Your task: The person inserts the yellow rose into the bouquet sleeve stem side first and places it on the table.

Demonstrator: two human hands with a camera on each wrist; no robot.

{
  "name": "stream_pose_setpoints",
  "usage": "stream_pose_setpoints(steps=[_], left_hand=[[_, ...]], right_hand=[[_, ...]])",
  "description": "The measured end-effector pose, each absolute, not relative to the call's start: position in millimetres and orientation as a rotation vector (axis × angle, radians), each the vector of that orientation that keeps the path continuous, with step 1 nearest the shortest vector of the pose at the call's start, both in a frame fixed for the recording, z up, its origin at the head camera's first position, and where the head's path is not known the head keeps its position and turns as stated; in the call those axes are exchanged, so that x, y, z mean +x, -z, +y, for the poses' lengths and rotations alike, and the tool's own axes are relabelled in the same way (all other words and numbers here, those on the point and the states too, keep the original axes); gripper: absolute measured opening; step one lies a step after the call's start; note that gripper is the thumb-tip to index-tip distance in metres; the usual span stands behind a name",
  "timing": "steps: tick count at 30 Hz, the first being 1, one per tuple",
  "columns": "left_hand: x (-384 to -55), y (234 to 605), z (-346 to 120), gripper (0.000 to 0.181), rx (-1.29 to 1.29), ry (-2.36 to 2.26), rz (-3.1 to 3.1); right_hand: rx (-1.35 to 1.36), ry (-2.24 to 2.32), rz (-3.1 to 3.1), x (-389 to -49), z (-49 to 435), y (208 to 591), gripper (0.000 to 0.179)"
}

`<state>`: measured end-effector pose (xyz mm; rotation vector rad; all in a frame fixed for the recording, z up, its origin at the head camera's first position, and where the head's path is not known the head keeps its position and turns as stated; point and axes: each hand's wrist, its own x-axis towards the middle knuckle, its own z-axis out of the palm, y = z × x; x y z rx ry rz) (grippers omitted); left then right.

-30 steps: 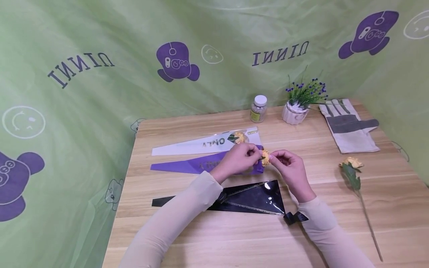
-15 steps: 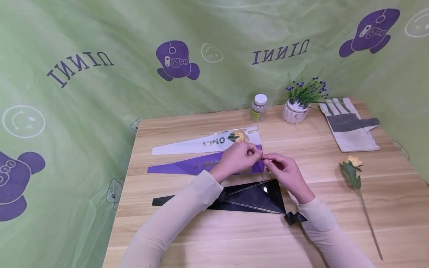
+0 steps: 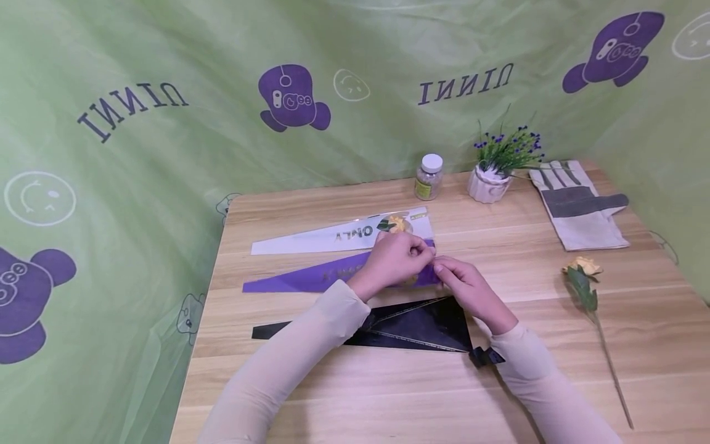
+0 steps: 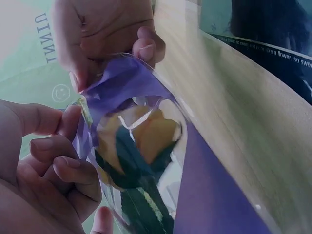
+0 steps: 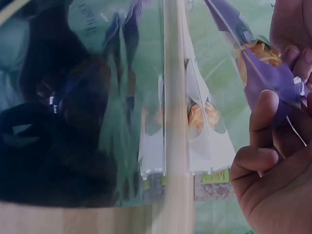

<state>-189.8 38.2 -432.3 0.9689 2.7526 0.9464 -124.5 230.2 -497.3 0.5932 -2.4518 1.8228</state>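
Note:
A tapered purple flower sleeve [image 3: 310,280] lies between a white flower sleeve [image 3: 305,239] and a black flower sleeve [image 3: 421,327]. Through its clear window shows a yellow artificial rose [image 4: 139,141], bloom near the wide end. My left hand [image 3: 396,258] pinches the purple sleeve's edge by the opening. Opposite it, my right hand [image 3: 471,285] pinches the same wide end between thumb and fingers. The hands almost meet there, and the left one covers part of the sleeve in the head view. Another yellow rose [image 3: 397,223] sits inside the white sleeve.
A loose yellow rose [image 3: 582,290] with a long stem lies on the wooden table [image 3: 532,394] at the right. Along the back stand a white-capped jar [image 3: 429,179] and a potted plant [image 3: 489,185], beside a work glove [image 3: 579,209]. A green printed curtain [image 3: 222,148] hangs behind.
The yellow rose between my hands has gone down into the purple sleeve. The sleeve's narrow end has shifted slightly left and nearer, and my right hand has moved slightly left.

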Motion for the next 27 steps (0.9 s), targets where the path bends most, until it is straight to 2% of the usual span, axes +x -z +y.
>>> stream_pose_setpoints(steps=[7,11,16,22,27], left_hand=[[-193.3,433.6,35.2,0.027,0.955,-0.954,2.753],[-196.3,436.8,33.0,0.026,0.945,-0.968,2.737],[-201.7,445.2,29.1,0.025,0.887,-0.967,2.747],[-207.2,449.6,21.7,0.027,0.880,-0.987,2.717],[-207.7,451.4,0.3,0.025,0.926,-0.924,2.757]], right_hand=[[0.669,-1.726,-2.554,-128.3,225.3,491.8,0.021],[0.533,-1.544,-2.621,-130.8,222.1,492.1,0.009],[0.317,-1.274,-2.583,-134.7,217.2,492.6,0.023],[0.294,-1.147,-2.573,-140.4,213.6,493.2,0.007],[0.169,-1.148,-2.666,-145.7,217.8,493.7,0.019]])
